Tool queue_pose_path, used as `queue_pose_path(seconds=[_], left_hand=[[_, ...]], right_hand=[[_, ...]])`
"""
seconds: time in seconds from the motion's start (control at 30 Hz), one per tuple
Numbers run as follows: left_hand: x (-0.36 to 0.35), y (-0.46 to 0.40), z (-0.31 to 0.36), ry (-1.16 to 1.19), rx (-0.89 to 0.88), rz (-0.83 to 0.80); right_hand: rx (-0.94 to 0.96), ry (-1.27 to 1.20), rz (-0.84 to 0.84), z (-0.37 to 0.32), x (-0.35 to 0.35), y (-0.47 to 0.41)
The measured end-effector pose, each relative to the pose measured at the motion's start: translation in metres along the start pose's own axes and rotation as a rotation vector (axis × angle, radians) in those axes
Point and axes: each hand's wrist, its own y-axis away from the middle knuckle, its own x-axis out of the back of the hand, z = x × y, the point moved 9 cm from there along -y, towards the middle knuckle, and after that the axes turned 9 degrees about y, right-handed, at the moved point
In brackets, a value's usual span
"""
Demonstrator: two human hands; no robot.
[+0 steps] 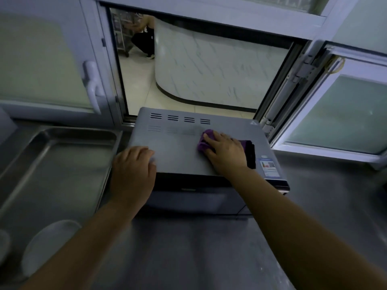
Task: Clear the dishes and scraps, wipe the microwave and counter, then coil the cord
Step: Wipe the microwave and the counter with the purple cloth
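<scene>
Two bare forearms reach in from the bottom edge over a steel counter. Far left, a white plate sits in the sink — another pale dish shows at the very left edge, too cut off to tell more. Left hand rests on the front left corner of the microwave, fingers loosely curved over the top & side, holding nothing. Microwave stands mid-counter, door closed, vent slots along its back edge, sticker at front right. Right hand lies flat on the top, fingers spread, pressing a purple cloth down — the cloth pokes out left of the fingers, w/ a dark part showing right of the hand. Behind, an open window gives onto a marble-look counter; its sash swings out at right.
</scene>
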Motion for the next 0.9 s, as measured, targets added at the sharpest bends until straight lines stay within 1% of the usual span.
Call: queue_pose_path(seconds=[0.13,0.3,0.43,0.5,0.57,0.63,0.7,0.9], left_hand=[[0.024,0.006,-0.044,-0.055,0.064,0.012],[0.050,0.014,-0.089,-0.073,0.088,0.050],[0.057,0.014,-0.105,-0.076,0.124,0.055],[0.056,0.012,-0.104,-0.076,0.130,0.046],[0.054,0.008,-0.098,-0.077,0.126,0.046],[0.052,0.004,-0.090,-0.061,0.126,0.042],[0.047,0.000,-0.078,-0.050,0.116,0.033],[0.011,-0.018,-0.020,0.018,0.063,-0.001]], right_hand=[[0.102,-0.012,0.046,-0.075,0.008,-0.017],[0.197,-0.040,0.064,-0.155,0.013,-0.036],[0.297,-0.037,0.066,-0.205,0.017,-0.049],[0.347,-0.028,0.055,-0.219,0.017,-0.054],[0.357,-0.070,0.053,-0.215,0.018,-0.057],[0.328,-0.139,0.055,-0.196,0.019,-0.059],[0.273,-0.166,0.053,-0.170,0.017,-0.060],[0.116,-0.127,0.044,-0.068,0.008,-0.048]])
